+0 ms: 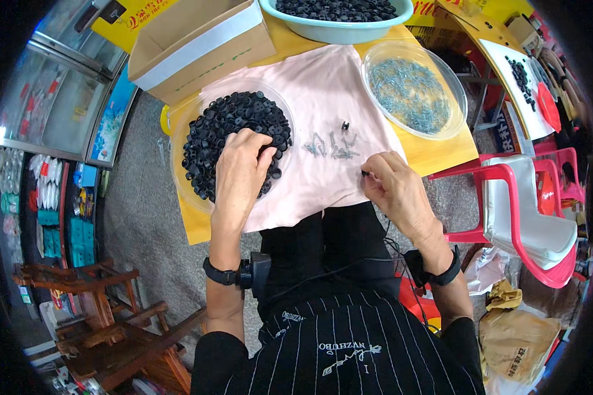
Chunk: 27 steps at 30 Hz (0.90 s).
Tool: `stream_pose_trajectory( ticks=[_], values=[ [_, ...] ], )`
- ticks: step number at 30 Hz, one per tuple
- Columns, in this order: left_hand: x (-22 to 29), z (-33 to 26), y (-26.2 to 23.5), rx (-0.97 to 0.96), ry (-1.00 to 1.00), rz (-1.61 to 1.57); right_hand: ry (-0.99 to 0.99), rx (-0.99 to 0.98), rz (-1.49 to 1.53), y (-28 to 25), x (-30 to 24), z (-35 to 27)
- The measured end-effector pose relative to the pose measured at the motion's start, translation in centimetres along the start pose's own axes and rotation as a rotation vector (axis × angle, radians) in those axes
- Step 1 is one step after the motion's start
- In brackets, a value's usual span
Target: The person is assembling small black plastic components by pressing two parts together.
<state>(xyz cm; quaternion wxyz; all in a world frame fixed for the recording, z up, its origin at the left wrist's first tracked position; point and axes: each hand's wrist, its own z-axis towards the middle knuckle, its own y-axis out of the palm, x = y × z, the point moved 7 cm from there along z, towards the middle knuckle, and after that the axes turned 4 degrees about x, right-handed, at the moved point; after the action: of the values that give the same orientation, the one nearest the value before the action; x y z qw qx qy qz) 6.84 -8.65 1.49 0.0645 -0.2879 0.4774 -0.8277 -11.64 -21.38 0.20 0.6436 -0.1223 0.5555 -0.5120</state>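
My left hand (244, 164) reaches over a round clear tub (175, 172) heaped with small black plastic caps (227, 125). Its fingers and thumb are bent together at the right side of the heap, and whatever lies between the fingertips is hidden. Near the cloth's right edge, my right hand (398, 191) pinches a small black plastic piece at its fingertips. Between the hands, several metal screws (333, 148) lie loose on the pale pink cloth (310, 191). One black piece with a shiny part (345, 125) sits just beyond them.
A shallow clear tub of screws (408, 92) stands at the right of the yellow table (451, 151). Farther back are a light-green basin of black parts (336, 29) and an open cardboard box (204, 59). Pink-and-white chairs (527, 210) stand right; a wooden chair (112, 316) stands lower left.
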Motion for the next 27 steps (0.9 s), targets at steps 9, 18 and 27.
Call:
stream_pose_trajectory(
  ticks=[9,18,27],
  values=[
    [0.3,0.0,-1.7,0.064,-0.142,-0.32,-0.057,-0.018,-0.045,0.6,-0.5,-0.4],
    [0.0,-1.4,-0.1,0.03,-0.36,-0.939,-0.074,-0.008,-0.007,0.8,-0.9,-0.8],
    [4.9,-2.8,2.1,0.003,-0.034,-0.663,0.077,0.029,0.162,1.0,0.3,-0.8]
  ],
)
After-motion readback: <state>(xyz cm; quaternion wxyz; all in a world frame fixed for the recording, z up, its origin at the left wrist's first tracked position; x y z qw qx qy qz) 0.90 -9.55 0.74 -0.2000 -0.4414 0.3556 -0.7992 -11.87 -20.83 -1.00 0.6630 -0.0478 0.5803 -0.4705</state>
